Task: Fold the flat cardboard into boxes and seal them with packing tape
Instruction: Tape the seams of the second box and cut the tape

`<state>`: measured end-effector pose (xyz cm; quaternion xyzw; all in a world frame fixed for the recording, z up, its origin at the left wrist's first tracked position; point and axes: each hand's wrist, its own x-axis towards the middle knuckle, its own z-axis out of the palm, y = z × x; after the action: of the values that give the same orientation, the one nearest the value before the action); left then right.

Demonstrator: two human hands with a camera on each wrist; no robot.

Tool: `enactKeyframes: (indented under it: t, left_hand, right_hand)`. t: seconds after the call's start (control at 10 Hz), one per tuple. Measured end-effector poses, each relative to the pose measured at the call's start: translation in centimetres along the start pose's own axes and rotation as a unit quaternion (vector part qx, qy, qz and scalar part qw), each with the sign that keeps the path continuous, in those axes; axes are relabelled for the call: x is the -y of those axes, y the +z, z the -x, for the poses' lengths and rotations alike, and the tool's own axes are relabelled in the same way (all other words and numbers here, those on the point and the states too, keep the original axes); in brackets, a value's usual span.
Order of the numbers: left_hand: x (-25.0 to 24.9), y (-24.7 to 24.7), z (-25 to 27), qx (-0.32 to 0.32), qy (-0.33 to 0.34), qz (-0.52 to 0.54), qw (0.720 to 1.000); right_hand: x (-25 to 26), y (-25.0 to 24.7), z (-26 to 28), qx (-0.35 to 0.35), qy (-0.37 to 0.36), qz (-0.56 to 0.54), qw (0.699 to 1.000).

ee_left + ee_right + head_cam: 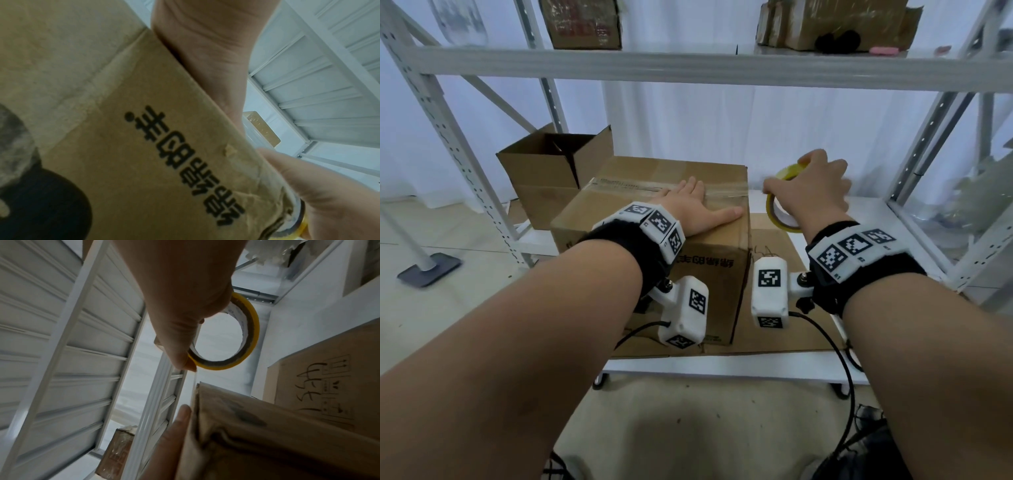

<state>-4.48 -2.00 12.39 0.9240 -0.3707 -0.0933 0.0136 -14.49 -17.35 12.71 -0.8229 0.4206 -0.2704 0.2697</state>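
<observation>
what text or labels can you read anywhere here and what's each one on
"绵绵的丰" then a dot, as best I can read it: black print on the taped brown cardboard box.
Brush-style characters and handling symbols on the flat brown cardboard sheet: too blurred.
Red print on the brown cardboard box on the upper shelf: blurred.
Tiny labels by the square markers on the white wristband: too small.

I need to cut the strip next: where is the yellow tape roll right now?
In the head view the yellow tape roll is gripped in the right hand, just past the right edge of the closed brown cardboard box.
</observation>
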Motion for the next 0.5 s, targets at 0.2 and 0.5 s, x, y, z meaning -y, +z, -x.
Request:
enactKeyframes:
  t: [0.2,0.5]
  left_hand:
    - [0.1,0.2,-0.3,0.003,0.005,-0.004,1.000]
    - [-0.3,-0.3,-0.2,0.010,0.005,-0.010,1.000]
  right_hand:
    - [-1.3,1.0,-0.1,0.026,0.033,-0.036,0.998]
    - [-2.2,2.3,0.3,0.066,0.038,-0.060,0.995]
